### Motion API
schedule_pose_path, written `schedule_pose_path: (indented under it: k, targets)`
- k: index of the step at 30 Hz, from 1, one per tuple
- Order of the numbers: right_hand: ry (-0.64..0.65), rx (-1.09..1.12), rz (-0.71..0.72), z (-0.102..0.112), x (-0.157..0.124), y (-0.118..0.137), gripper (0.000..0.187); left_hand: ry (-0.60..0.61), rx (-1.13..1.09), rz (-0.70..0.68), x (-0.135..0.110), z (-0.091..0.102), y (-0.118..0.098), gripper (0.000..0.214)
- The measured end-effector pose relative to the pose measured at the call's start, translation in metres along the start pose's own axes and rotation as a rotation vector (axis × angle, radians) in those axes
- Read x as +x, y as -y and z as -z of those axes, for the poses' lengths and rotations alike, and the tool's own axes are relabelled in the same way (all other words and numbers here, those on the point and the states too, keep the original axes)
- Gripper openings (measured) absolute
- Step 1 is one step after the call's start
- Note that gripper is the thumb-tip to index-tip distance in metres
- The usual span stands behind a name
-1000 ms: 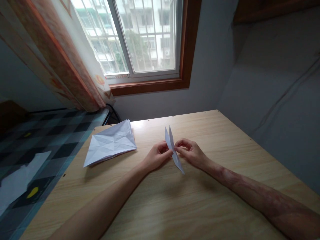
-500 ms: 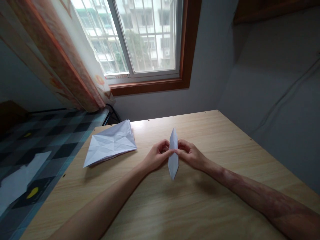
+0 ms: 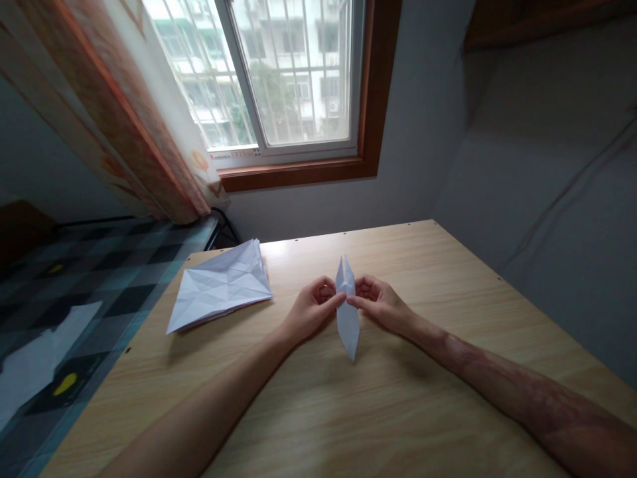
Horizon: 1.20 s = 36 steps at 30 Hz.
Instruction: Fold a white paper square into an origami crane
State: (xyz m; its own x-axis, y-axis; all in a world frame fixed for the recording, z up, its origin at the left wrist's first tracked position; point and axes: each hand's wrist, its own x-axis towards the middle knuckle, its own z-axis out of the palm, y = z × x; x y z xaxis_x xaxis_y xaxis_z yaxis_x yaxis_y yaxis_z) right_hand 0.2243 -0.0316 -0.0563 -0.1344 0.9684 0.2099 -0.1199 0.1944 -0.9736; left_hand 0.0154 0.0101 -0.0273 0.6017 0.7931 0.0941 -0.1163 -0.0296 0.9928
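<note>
A narrow piece of folded white paper [image 3: 349, 328], pointed at both ends, is held over the middle of the wooden table. My left hand [image 3: 316, 305] pinches its left edge, the thumb lying on the near face and the fingers curled behind. On the opposite side my right hand [image 3: 373, 299] grips the paper the same way, its thumb close to the left one. Two slim points stand up at the far end with a slit between them. The fingertips behind the paper are partly hidden.
A stack of creased white paper sheets [image 3: 223, 282] lies on the table [image 3: 418, 411] at the left. Beyond the table's left edge, more white paper [image 3: 47, 355] rests on a checked cloth [image 3: 114, 265]. A window [image 3: 298, 79] and curtain [image 3: 164, 153] are behind.
The far end of the folded paper has parted into two points, and its near tip has swung slightly right. Both hands stay in nearly the same place.
</note>
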Motion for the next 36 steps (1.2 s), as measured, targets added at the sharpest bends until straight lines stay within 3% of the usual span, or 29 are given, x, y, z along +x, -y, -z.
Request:
schedule_pose_path:
  k: [8, 14, 21, 26, 36]
  targets:
    - [-0.002, 0.074, -0.042, -0.001, 0.0, 0.004, 0.054, -0.03, -0.003, 0.025, 0.001, 0.001, 0.004, 0.054]
    - [-0.02, 0.084, -0.048, -0.002, -0.001, 0.006, 0.066, -0.062, 0.049, 0.009, 0.0, -0.002, -0.003, 0.091]
    - [-0.032, 0.046, -0.061, 0.0, 0.001, 0.0, 0.065, -0.065, 0.086, 0.046, 0.004, 0.001, 0.001, 0.052]
    - [-0.018, -0.06, -0.083, 0.001, -0.001, 0.003, 0.042, -0.018, 0.106, 0.035, 0.004, 0.003, 0.001, 0.051]
    - [0.195, -0.038, -0.076, -0.003, -0.007, 0.012, 0.039, 0.023, 0.179, 0.04, 0.0, 0.001, 0.001, 0.05]
